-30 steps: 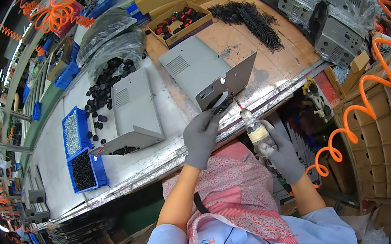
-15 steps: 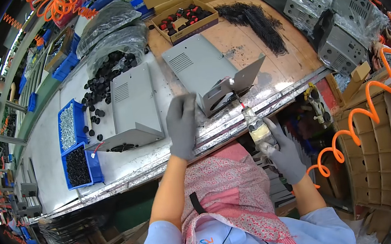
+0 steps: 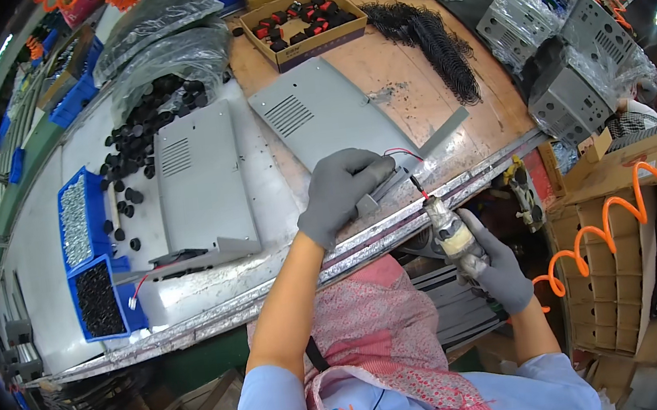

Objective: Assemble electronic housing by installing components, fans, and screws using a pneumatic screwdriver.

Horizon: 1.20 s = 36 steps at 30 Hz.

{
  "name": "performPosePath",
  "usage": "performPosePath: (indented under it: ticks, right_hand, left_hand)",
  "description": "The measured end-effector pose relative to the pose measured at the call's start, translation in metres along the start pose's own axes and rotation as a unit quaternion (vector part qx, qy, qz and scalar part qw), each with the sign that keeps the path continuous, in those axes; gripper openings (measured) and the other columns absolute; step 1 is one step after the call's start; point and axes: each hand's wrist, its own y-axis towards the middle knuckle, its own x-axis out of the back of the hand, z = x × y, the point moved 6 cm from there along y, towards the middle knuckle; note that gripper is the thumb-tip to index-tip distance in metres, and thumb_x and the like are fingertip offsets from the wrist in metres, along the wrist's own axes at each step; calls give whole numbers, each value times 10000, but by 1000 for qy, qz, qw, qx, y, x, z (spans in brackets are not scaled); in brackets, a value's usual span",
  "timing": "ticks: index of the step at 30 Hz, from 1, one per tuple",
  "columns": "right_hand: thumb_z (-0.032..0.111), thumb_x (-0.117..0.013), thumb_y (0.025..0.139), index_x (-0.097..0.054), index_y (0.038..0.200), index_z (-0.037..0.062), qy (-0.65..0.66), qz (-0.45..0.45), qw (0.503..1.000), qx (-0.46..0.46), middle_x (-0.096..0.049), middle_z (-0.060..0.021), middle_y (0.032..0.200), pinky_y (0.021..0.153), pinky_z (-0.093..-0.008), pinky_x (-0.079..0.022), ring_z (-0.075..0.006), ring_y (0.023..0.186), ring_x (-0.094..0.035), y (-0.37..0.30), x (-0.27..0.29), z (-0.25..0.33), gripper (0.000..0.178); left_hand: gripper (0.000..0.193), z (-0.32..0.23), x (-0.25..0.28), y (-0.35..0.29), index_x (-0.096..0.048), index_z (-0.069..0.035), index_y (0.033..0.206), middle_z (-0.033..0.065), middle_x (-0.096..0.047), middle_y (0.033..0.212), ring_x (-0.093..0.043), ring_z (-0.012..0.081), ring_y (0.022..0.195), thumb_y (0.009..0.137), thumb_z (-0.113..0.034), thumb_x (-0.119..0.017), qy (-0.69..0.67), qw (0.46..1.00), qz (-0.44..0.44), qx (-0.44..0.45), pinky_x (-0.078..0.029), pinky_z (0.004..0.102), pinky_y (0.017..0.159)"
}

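My left hand (image 3: 343, 191), in a grey glove, is closed on the near folded edge of a grey sheet-metal panel (image 3: 334, 111) with vent slots. A red and black wire (image 3: 402, 151) shows beside its fingertips. In my gloved right hand (image 3: 499, 266) I hold an air screwdriver (image 3: 453, 233), its body pale and its bit pointing up toward the panel's near edge. The bit tip is close to the panel's flange; I cannot tell whether it touches. A second vented grey panel (image 3: 201, 171) lies to the left, with a wire and white connector (image 3: 132, 303) hanging from its near end.
Blue bins of silver screws (image 3: 75, 222) and black screws (image 3: 99, 300) stand at left. Behind are black round caps (image 3: 146, 132), plastic bags (image 3: 165, 49), a carton of red-black parts (image 3: 309, 33) and black wire pieces (image 3: 440, 50). An orange coiled hose (image 3: 611, 229) hangs at right.
My left hand has moved right and taken hold of the panel's near edge. The near folded end of that panel has been tilted down. The screwdriver has shifted slightly down and right in the view.
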Motion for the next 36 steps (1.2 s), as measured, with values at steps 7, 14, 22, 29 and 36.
performPosePath:
  ticks: [7, 14, 22, 29, 36]
  right_hand:
    - [237, -619, 910, -278, 1466, 24, -46, 6, 997, 69, -509, -41, 1256, 824, -236, -424, -81, 981, -491, 2, 12, -9, 686]
    - [268, -598, 929, -330, 1431, 0, -203, 4, 957, 206, -517, -88, 1254, 862, -264, -429, -135, 1005, -525, 0, 12, 2, 629]
    - [441, -540, 919, -298, 1475, 111, 28, 43, 999, -12, -577, -33, 897, 598, -226, -439, -78, 717, -544, -9, 3, 22, 690]
    - [396, -495, 957, -266, 1479, 99, 71, 58, 996, -1, -573, -75, 862, 540, -268, -499, -136, 598, -569, -5, -2, 22, 643]
    - [406, -523, 927, -295, 1470, 104, 124, 86, 987, 52, -577, -66, 852, 572, -259, -498, -122, 644, -562, -4, -1, 15, 663]
  left_hand:
    - [228, -11, -3, 1, -702, 3, 936, 99, -636, 775, -589, 151, 729, 860, -203, -640, 64, 996, 17, -55, -460, 292, 668]
    - [252, -4, -5, 0, -696, 10, 963, 91, -643, 787, -592, 151, 712, 871, -218, -641, 31, 995, 16, -96, -466, 286, 662]
    - [269, 6, -8, -1, -676, 27, 1031, 68, -682, 947, -605, 108, 856, 896, -202, -637, -87, 995, 48, -14, -495, 257, 770]
    - [299, 11, -4, -5, -618, 37, 1141, 98, -673, 1019, -619, 136, 890, 917, -162, -607, -129, 991, 46, -1, -497, 254, 796]
    - [280, 12, -6, -5, -612, 50, 1141, 103, -658, 1048, -620, 147, 919, 896, -82, -580, -140, 989, 47, 26, -503, 254, 809]
